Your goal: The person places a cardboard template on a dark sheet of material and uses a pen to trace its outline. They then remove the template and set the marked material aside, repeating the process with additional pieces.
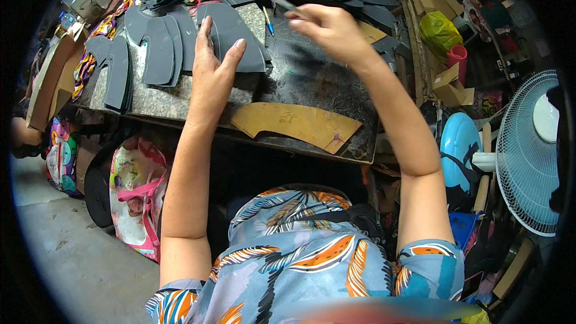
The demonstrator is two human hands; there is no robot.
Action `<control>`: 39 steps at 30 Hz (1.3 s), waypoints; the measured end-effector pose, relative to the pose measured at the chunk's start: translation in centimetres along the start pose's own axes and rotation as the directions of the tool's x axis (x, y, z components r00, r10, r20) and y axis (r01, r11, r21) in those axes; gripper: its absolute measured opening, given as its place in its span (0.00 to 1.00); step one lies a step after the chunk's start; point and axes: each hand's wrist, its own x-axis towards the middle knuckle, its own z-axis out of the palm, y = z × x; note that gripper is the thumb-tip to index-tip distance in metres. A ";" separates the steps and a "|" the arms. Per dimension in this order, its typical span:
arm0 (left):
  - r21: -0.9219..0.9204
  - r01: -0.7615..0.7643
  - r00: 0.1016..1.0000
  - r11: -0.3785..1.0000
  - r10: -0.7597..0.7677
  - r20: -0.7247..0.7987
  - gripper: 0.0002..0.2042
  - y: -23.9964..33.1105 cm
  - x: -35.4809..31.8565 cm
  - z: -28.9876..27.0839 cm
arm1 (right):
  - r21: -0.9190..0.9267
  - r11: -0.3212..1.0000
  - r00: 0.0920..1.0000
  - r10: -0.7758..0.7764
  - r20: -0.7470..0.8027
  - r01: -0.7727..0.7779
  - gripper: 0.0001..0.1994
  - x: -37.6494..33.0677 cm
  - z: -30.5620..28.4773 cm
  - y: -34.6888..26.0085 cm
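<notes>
Head view, upper centre: left hand [211, 63] flat, fingers spread, grip apart, pressing down on a dark grey cut piece [231, 36] lying on the speckled tabletop [162, 99]. Right hand [327, 27] raised at upper right of centre, grip clamped on a thin pen-like tool [287, 5], tip pointing toward the upper left. More grey cut pieces [157, 48] fanned out to the left; brown paper pattern [297, 125] at the tabletop's near edge. White fan [528, 156] at far right. Likely thin, light, floppy sheet; best pinned flat or lifted by an edge.
</notes>
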 end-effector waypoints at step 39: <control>0.084 -0.007 1.000 0.996 0.005 0.017 0.32 -0.6 -0.1 -0.4 | -0.204 0.944 0.941 0.200 -0.273 -0.260 0.23 -8.9 -5.4 2.1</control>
